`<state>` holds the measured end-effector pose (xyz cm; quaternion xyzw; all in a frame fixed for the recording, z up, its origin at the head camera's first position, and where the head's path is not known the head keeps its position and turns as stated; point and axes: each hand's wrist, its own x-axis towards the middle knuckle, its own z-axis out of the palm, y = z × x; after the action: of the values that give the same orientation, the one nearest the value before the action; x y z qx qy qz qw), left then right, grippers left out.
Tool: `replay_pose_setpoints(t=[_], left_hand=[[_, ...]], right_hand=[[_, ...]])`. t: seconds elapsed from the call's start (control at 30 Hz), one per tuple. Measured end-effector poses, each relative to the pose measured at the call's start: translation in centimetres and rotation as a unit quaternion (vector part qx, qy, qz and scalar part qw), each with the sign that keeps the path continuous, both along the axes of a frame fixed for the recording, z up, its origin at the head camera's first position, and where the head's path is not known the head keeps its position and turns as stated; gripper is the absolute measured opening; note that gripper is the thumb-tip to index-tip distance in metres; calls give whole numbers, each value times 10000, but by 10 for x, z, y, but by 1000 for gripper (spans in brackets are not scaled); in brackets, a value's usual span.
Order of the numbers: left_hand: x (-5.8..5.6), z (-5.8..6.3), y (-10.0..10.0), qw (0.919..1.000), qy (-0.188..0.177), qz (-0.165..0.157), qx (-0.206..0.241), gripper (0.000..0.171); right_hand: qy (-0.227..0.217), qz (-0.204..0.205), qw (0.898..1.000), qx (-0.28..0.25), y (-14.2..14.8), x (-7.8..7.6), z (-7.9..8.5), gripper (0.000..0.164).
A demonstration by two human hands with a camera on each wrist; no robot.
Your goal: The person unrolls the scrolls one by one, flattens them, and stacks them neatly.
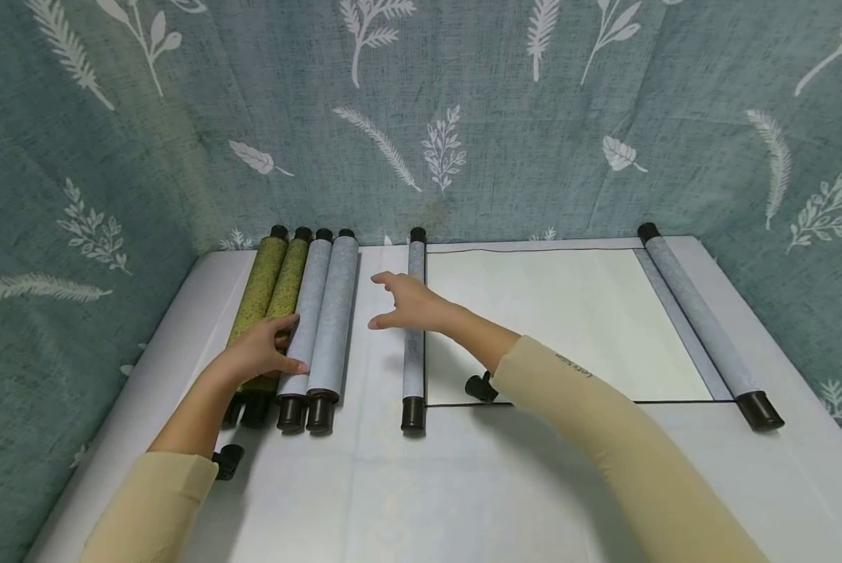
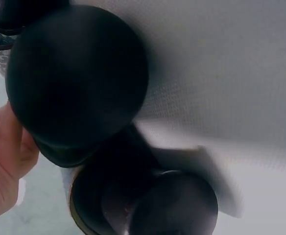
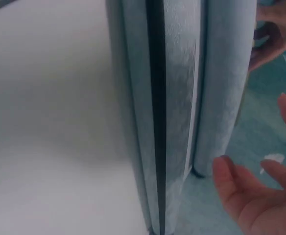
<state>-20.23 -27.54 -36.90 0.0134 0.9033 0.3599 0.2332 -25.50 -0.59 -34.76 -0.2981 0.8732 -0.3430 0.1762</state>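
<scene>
Two green-gold scrolls (image 1: 257, 289) and two pale grey-blue scrolls (image 1: 332, 313) lie side by side at the left, all with black end knobs. My left hand (image 1: 259, 353) grips the inner grey-blue scroll (image 1: 309, 313), thumb on top and fingers at its left side. To the right a scroll lies unrolled, its blank cream sheet (image 1: 561, 320) between a thin left roller (image 1: 415, 367) and a thicker right roller (image 1: 702, 313). My right hand (image 1: 410, 301) is over the left roller, thumb and fingers spread around nothing. Large black knobs (image 2: 79, 78) fill much of the left wrist view.
A white tabletop (image 1: 392, 493) holds everything. Teal fabric with white leaf prints (image 1: 421, 117) hangs behind and along both sides. A dark wrist mount (image 1: 481, 387) on my right arm is over the sheet's lower edge.
</scene>
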Motion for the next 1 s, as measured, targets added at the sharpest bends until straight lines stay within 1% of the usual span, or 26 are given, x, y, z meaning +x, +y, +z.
replay_pose_setpoints(t=[0.07, 0.13, 0.23, 0.4, 0.47, 0.5, 0.57, 0.63, 0.67, 0.73, 0.87, 0.93, 1.0], left_hand=[[0, 2, 2, 10000, 15, 17, -30, 99], [0, 3, 3, 9998, 97, -10, -151, 98], [0, 4, 4, 9993, 163, -64, -334, 97], [-2, 2, 4, 9994, -83, -106, -333, 103], [-2, -2, 4, 9992, -65, -131, -359, 104], [-2, -4, 4, 9991, 0, -141, -408, 104], [0, -8, 4, 9990, 133, -128, -396, 105], [2, -11, 5, 9992, 256, -75, -285, 102], [2, -12, 5, 9995, 266, -24, -137, 101], [4, -13, 7, 9995, 266, 111, 130, 99], [5, -14, 13, 9970, 82, 443, 636, 99], [6, -15, 18, 9951, 26, 562, 810, 100], [6, -17, 23, 9934, -47, 640, 955, 99]], right_hand=[[-50, -47, 9998, 162, -8, 2, -1, 79], [-156, -122, 9993, 319, -17, 4, -3, 82], [-403, -335, 9979, 390, -32, 8, -7, 89], [-930, -888, 9916, 120, -55, 18, -17, 98], [-1227, -1028, 9871, -55, -62, 22, -21, 101], [-1402, -1069, 9842, -146, -65, 24, -23, 102], [-1846, -1147, 9754, -380, -69, 28, -27, 104], [-2329, -1203, 9627, -671, -72, 30, -31, 104], [-2503, -1243, 9570, -782, -73, 30, -32, 104], [-2696, -1338, 9488, -962, -75, 30, -35, 104], [-2586, -1538, 9463, -1186, -77, 28, -38, 106], [-2512, -1621, 9463, -1233, -77, 27, -39, 108], [-2534, -1754, 9427, -1282, -76, 27, -40, 112]])
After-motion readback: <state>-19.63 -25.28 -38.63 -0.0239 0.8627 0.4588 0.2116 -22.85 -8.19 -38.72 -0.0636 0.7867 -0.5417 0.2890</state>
